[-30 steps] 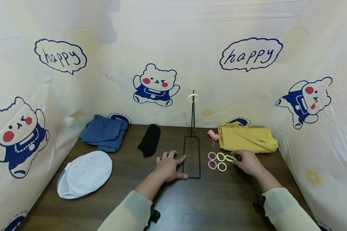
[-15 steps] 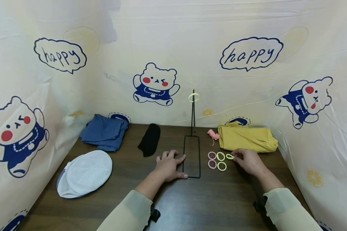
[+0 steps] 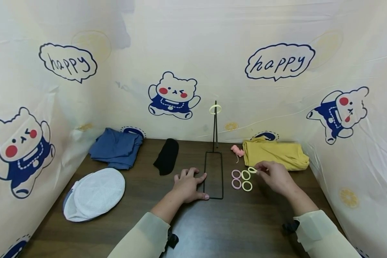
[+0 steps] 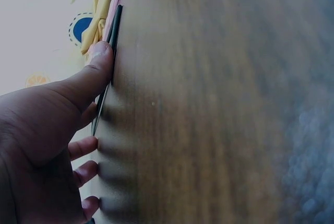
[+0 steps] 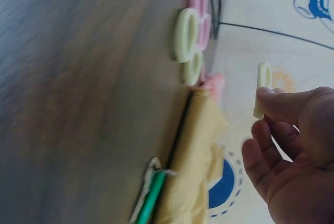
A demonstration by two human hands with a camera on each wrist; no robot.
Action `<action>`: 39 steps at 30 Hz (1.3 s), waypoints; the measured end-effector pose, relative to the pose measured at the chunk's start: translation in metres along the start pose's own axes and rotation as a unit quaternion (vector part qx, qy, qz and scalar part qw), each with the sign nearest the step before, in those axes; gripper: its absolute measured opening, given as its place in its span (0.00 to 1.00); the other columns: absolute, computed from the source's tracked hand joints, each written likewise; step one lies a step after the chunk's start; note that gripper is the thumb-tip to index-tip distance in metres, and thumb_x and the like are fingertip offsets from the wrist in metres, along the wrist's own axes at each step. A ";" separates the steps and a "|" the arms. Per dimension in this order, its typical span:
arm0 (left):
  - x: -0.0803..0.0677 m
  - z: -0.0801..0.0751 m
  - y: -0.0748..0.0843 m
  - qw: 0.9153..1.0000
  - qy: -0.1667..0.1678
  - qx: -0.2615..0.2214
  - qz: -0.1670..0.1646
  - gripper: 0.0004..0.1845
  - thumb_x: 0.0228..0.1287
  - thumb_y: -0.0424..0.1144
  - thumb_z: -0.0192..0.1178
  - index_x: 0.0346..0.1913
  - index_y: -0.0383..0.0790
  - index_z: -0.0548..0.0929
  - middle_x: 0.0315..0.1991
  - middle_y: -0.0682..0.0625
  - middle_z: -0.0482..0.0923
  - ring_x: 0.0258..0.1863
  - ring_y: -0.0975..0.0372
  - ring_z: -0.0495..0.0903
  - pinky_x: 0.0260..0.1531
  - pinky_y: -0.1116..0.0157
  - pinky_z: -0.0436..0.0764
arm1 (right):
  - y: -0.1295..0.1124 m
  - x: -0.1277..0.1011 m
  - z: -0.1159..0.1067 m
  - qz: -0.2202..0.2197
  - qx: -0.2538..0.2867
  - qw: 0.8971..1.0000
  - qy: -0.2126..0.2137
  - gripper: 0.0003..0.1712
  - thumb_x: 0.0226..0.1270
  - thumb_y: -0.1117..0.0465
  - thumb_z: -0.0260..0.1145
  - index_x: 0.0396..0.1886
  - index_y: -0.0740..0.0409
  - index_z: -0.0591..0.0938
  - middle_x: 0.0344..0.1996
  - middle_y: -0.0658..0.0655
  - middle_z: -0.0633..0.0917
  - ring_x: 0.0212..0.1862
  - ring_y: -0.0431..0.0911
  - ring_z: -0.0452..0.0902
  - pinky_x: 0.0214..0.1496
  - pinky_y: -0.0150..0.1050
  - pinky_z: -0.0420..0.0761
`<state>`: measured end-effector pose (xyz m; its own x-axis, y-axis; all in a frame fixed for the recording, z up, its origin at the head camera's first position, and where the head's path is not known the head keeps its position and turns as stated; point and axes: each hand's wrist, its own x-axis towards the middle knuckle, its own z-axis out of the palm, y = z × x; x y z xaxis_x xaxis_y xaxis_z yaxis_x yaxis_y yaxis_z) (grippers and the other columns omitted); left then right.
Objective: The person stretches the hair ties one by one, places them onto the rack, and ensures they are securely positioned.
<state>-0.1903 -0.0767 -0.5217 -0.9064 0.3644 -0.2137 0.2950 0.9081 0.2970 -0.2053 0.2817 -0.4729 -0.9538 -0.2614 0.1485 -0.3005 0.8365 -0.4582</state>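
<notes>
- Pale printed backdrop (image 3: pixel 225 25) is rising behind a dark wood-grain counter (image 3: pixel 225 229), where a person's two hands are working.
- One pale yellow-green held ring (image 5: pixel 261 72) is hovering above the counter, right of a black wire stand (image 3: pixel 223 175) and just in front of a folded yellow cloth (image 3: pixel 275 156).
- Thumb and fingertips of the right-hand grip (image 3: pixel 274 177) are pinching the ring's edge, leaving most of its hole uncovered.
- That light edge pinch is probably serving well; lifting straight up is likely sparing the loose neighbours a knock.
- Two pink rings (image 3: pixel 232 184) and two yellow-green rings (image 3: pixel 243 186) are lying close together on the counter, just beside the held one.
- Fingers spreading, the left-hand grip (image 3: pixel 187 186) is resting its thumb on the stand's near left corner; firm pressure there is likely keeping the light frame from tipping.
- Another pale ring (image 3: pixel 210 109) is appearing to circle the stand's upper end.
- Farther out, a small pink item (image 3: pixel 237 151), a black sock-like item (image 3: pixel 167 157), a blue cloth (image 3: pixel 117 147) and a white cap-like item (image 3: pixel 96 195) are lying about.
- Two speech bubbles (image 3: pixel 280 61) are reading "happy" beside cartoon bears (image 3: pixel 174 95); no brand or label is showing legibly.
</notes>
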 end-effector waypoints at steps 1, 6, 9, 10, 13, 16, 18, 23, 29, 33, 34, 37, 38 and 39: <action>0.000 0.000 0.000 1.000 0.000 -0.001 -0.001 0.51 0.56 0.74 0.65 0.81 0.66 0.60 0.80 0.52 0.54 0.74 0.43 0.55 0.61 0.41 0.59 | -0.004 0.000 -0.001 -0.003 0.004 1.000 0.005 0.07 0.70 0.67 0.71 0.46 0.56 0.88 0.39 0.52 0.89 0.42 0.49 0.84 0.45 0.53 0.82; 0.000 0.000 0.000 1.000 0.002 -0.004 -0.001 0.51 0.56 0.73 0.66 0.81 0.66 0.60 0.79 0.52 0.54 0.74 0.43 0.55 0.62 0.41 0.59 | -0.020 0.001 -0.006 -0.034 0.017 0.999 0.032 0.08 0.69 0.68 0.72 0.46 0.56 0.88 0.39 0.52 0.89 0.41 0.47 0.84 0.45 0.52 0.83; 0.000 0.001 0.000 1.000 0.002 -0.002 0.000 0.50 0.56 0.73 0.66 0.81 0.66 0.61 0.79 0.52 0.54 0.74 0.43 0.55 0.62 0.41 0.60 | -0.029 0.002 -0.008 -0.056 0.020 0.997 0.046 0.08 0.68 0.68 0.73 0.45 0.56 0.89 0.39 0.51 0.89 0.40 0.45 0.84 0.44 0.49 0.83; 0.000 0.001 -0.001 1.000 0.002 0.000 0.000 0.50 0.56 0.73 0.65 0.81 0.66 0.60 0.79 0.52 0.54 0.74 0.43 0.55 0.62 0.41 0.60 | -0.032 0.003 -0.008 -0.063 0.022 0.996 0.050 0.08 0.68 0.68 0.73 0.45 0.57 0.89 0.39 0.51 0.89 0.40 0.45 0.84 0.43 0.49 0.83; 0.000 0.001 -0.001 1.000 -0.002 0.002 -0.001 0.50 0.57 0.74 0.65 0.81 0.66 0.60 0.80 0.52 0.54 0.74 0.43 0.55 0.62 0.41 0.60 | -0.040 0.004 -0.011 -0.082 0.029 0.994 0.060 0.08 0.68 0.68 0.73 0.45 0.57 0.89 0.40 0.51 0.89 0.40 0.45 0.85 0.43 0.48 0.84; 0.000 0.001 -0.001 1.000 -0.004 0.002 -0.001 0.50 0.57 0.74 0.65 0.81 0.66 0.60 0.80 0.52 0.54 0.74 0.43 0.55 0.62 0.40 0.60 | -0.049 0.005 -0.015 -0.104 0.037 0.991 0.069 0.09 0.67 0.68 0.74 0.46 0.57 0.89 0.41 0.51 0.89 0.41 0.44 0.86 0.43 0.47 0.85; 0.000 0.001 -0.002 1.000 -0.002 0.004 0.000 0.50 0.56 0.74 0.65 0.81 0.66 0.60 0.80 0.51 0.54 0.74 0.43 0.55 0.62 0.40 0.60 | -0.056 0.005 -0.018 -0.122 0.041 0.989 0.077 0.10 0.66 0.68 0.75 0.46 0.56 0.89 0.41 0.50 0.89 0.41 0.44 0.86 0.43 0.46 0.86; 0.002 0.001 -0.003 1.000 0.003 0.006 0.002 0.51 0.56 0.74 0.65 0.81 0.66 0.60 0.79 0.51 0.54 0.74 0.43 0.55 0.62 0.40 0.60 | -0.074 0.006 -0.026 -0.174 0.048 0.978 0.109 0.12 0.63 0.69 0.77 0.45 0.56 0.89 0.41 0.47 0.88 0.42 0.41 0.86 0.42 0.43 0.86; 0.002 0.002 -0.003 1.000 0.001 0.002 0.001 0.51 0.56 0.74 0.66 0.81 0.66 0.60 0.79 0.51 0.55 0.74 0.43 0.55 0.62 0.40 0.59 | -0.091 0.008 -0.032 -0.213 0.056 0.965 0.139 0.14 0.59 0.69 0.79 0.45 0.54 0.89 0.41 0.47 0.89 0.42 0.40 0.85 0.41 0.42 0.86; 0.001 0.002 -0.002 1.000 0.000 0.002 0.001 0.51 0.56 0.74 0.66 0.81 0.66 0.60 0.79 0.51 0.55 0.74 0.43 0.55 0.62 0.40 0.60 | -0.101 0.010 -0.035 -0.244 0.070 0.955 0.156 0.15 0.58 0.71 0.80 0.43 0.53 0.90 0.41 0.47 0.89 0.42 0.41 0.86 0.43 0.36 0.84; 0.001 0.002 -0.002 1.000 0.000 0.003 0.001 0.51 0.56 0.74 0.66 0.81 0.66 0.60 0.79 0.51 0.55 0.74 0.43 0.55 0.62 0.40 0.60 | -0.104 0.012 -0.036 -0.253 0.075 0.951 0.161 0.15 0.58 0.72 0.79 0.42 0.53 0.90 0.40 0.48 0.90 0.42 0.42 0.86 0.45 0.34 0.83; 0.001 0.002 -0.002 1.000 0.002 0.003 0.002 0.50 0.56 0.73 0.66 0.81 0.66 0.60 0.79 0.51 0.55 0.74 0.43 0.55 0.62 0.40 0.60 | -0.111 0.015 -0.040 -0.274 0.088 0.942 0.170 0.14 0.57 0.73 0.79 0.40 0.54 0.90 0.41 0.49 0.90 0.44 0.44 0.87 0.51 0.30 0.80; 0.001 0.002 -0.001 1.000 0.004 0.002 0.003 0.50 0.56 0.73 0.66 0.81 0.66 0.61 0.79 0.51 0.55 0.74 0.43 0.55 0.62 0.40 0.60 | -0.114 0.016 -0.041 -0.280 0.093 0.940 0.173 0.14 0.57 0.74 0.79 0.40 0.54 0.90 0.41 0.49 0.90 0.45 0.45 0.87 0.53 0.29 0.79; 0.001 0.002 -0.001 1.000 0.005 0.001 0.004 0.50 0.56 0.73 0.66 0.81 0.66 0.61 0.79 0.51 0.55 0.74 0.43 0.55 0.62 0.40 0.60 | -0.116 0.017 -0.042 -0.285 0.096 0.937 0.175 0.14 0.57 0.75 0.78 0.39 0.54 0.90 0.41 0.50 0.90 0.45 0.46 0.87 0.55 0.29 0.78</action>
<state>-0.1910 -0.0773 -0.5239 -0.9068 0.3697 -0.2024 0.3031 0.9057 0.2964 -0.1861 0.2007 -0.3807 -0.5881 -0.4370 0.6805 -0.7884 0.4974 -0.3620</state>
